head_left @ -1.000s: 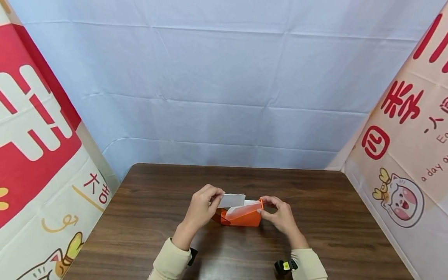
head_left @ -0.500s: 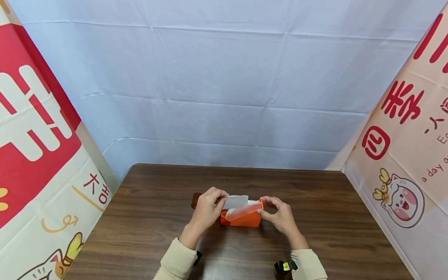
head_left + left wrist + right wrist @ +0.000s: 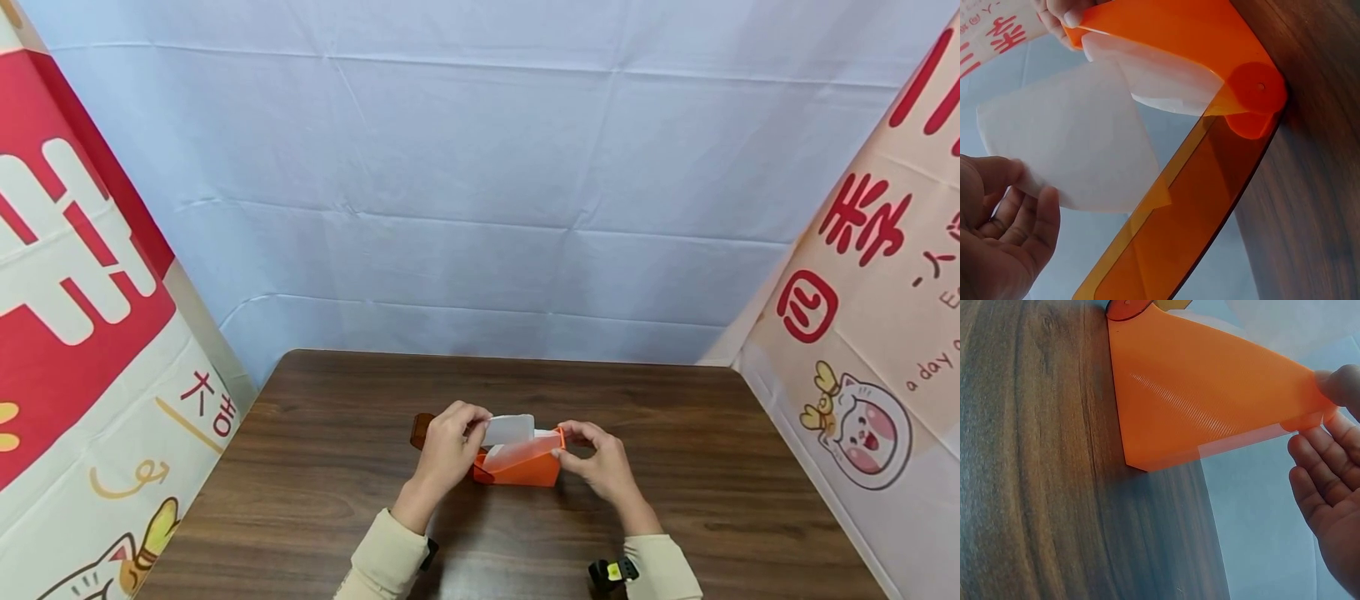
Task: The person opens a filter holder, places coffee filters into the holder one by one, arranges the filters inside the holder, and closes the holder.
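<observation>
An orange plastic box (image 3: 525,472) with a hinged, see-through amber lid (image 3: 1179,206) stands on the table, its lid swung back to the left. White translucent sheets (image 3: 1154,75) sit inside it. My left hand (image 3: 452,442) pinches the edge of one translucent white sheet (image 3: 1066,137) between thumb and fingers and holds it above the box opening; in the head view its lower part is hidden behind the box wall. At the box's right end, my right hand (image 3: 600,467) grips the upper corner, thumb on the near side (image 3: 1210,394) and fingers at the end.
The dark wood-grain table (image 3: 315,483) carries the box near its middle. A pale blue cloth (image 3: 465,183) hangs behind it. Printed cloths stand at the left (image 3: 75,292) and right (image 3: 862,333).
My left hand has shifted right with the sheet, bringing it over the box opening. The lid, earlier mostly behind that hand, now shows to its left. My right hand stays on the box.
</observation>
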`<state>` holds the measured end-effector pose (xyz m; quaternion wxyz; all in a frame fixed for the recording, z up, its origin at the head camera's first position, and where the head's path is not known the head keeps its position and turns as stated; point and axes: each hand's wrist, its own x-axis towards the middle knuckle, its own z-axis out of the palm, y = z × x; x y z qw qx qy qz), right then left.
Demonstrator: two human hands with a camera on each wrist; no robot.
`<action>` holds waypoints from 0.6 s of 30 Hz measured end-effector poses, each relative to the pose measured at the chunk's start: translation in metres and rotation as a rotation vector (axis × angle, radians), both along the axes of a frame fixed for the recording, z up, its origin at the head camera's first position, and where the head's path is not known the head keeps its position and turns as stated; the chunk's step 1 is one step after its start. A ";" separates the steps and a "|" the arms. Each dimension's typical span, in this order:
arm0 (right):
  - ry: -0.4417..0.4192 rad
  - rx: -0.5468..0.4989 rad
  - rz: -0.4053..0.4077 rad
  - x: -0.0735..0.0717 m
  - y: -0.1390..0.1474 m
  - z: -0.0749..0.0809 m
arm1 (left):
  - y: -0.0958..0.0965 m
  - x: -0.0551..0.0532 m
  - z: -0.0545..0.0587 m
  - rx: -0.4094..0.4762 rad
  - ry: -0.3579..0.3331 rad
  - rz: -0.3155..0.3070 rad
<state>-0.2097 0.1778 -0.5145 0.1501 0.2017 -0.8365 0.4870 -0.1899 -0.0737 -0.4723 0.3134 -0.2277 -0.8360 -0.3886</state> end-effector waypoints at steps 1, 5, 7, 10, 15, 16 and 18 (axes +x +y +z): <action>-0.001 0.001 -0.001 0.000 0.000 0.000 | 0.001 0.000 0.000 0.001 -0.006 -0.002; -0.003 0.001 0.002 0.000 0.000 0.001 | 0.003 0.000 -0.002 -0.004 -0.034 -0.021; -0.001 0.002 0.003 0.001 0.000 0.001 | 0.004 -0.001 -0.004 -0.009 -0.056 -0.027; 0.004 0.004 0.004 0.001 0.000 0.001 | 0.005 -0.002 -0.007 -0.007 -0.096 -0.035; -0.003 0.008 0.003 0.000 0.000 0.000 | 0.007 -0.005 -0.011 -0.008 -0.145 -0.044; -0.006 0.007 0.003 0.000 0.000 0.000 | 0.008 -0.005 -0.012 -0.010 -0.148 -0.044; -0.017 0.002 0.006 0.000 0.000 0.000 | 0.009 -0.007 -0.013 -0.014 -0.151 -0.044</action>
